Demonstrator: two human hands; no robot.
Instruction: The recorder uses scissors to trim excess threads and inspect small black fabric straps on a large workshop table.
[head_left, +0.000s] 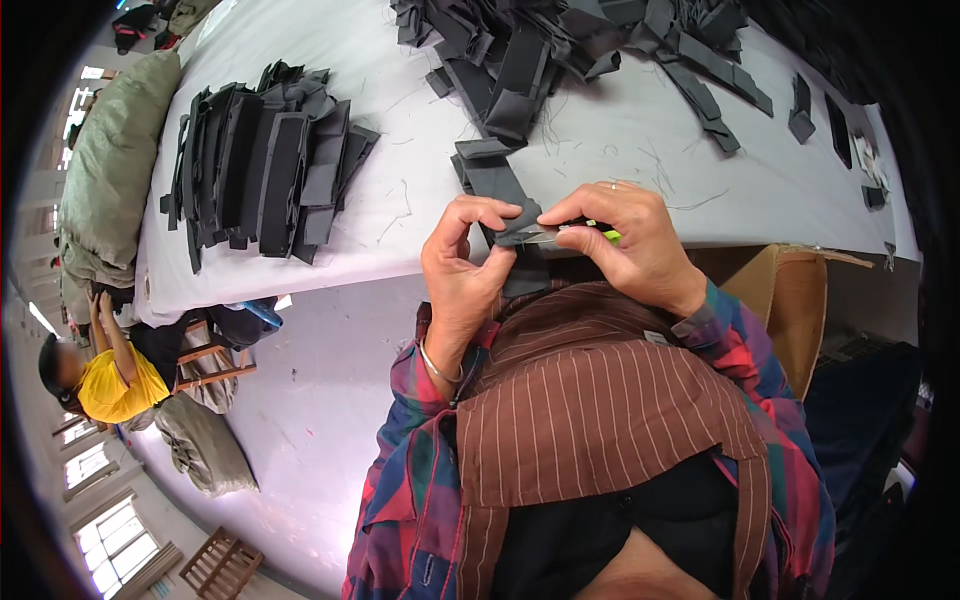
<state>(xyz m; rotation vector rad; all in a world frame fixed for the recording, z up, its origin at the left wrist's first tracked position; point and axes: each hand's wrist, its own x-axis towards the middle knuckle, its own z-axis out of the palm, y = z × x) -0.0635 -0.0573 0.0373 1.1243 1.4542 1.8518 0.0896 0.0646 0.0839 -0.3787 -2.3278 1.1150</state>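
The wearer's hands number 2: 1 left hand (462, 250) and 1 right hand (635, 240). Between them are at least 1 dark fabric piece (525, 275) and 1 small tool (613, 236). There is 1 bangle (441, 366) and 1 ring (613, 186). The white table (390, 180), 1 in number, bears 1 stack (245, 175) and 1 heap (515, 75) of dark pieces, too overlapped to count singly. Also countable: 1 cardboard box (800, 310), 1 striped apron (590, 420), 1 co-worker (120, 385) with 2 hands, 2 large greenish sacks (115, 165), 2 wooden seats (222, 563), and at least 2 windows (118, 545).
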